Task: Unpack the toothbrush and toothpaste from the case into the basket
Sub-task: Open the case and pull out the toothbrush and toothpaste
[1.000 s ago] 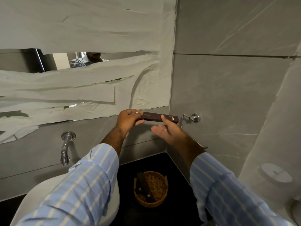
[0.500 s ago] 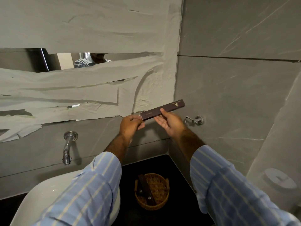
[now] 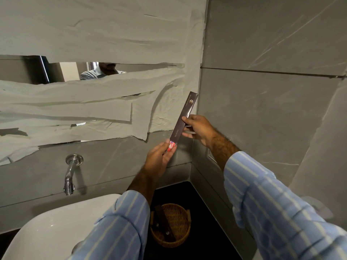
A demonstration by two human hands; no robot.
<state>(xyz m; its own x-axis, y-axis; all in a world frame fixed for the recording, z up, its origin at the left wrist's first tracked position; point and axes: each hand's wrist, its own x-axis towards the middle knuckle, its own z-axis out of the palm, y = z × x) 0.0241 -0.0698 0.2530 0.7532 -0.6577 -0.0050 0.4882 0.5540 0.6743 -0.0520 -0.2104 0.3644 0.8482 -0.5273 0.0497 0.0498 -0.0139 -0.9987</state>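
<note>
A long dark maroon case (image 3: pixel 183 117) is held steeply tilted, its open end pointing down to the left. My right hand (image 3: pixel 199 129) grips the case around its middle. A small red and white toothpaste tube (image 3: pixel 171 146) sticks out of the lower end, and my left hand (image 3: pixel 159 160) pinches it with thumb and fingers. The toothbrush is not visible. Far below, a round wicker basket (image 3: pixel 178 239) stands on the dark counter and holds a dark flat box (image 3: pixel 163 222).
A white basin (image 3: pixel 56 228) sits at the lower left under a chrome wall tap (image 3: pixel 69 173). Paper strips cover most of the mirror (image 3: pixel 75 70). Grey stone walls meet in a corner behind the case. A chrome rail (image 3: pixel 211 156) shows behind my right forearm.
The case has swung from nearly level to steeply upright. My left hand has dropped to its lower end, where the toothpaste tube now shows.
</note>
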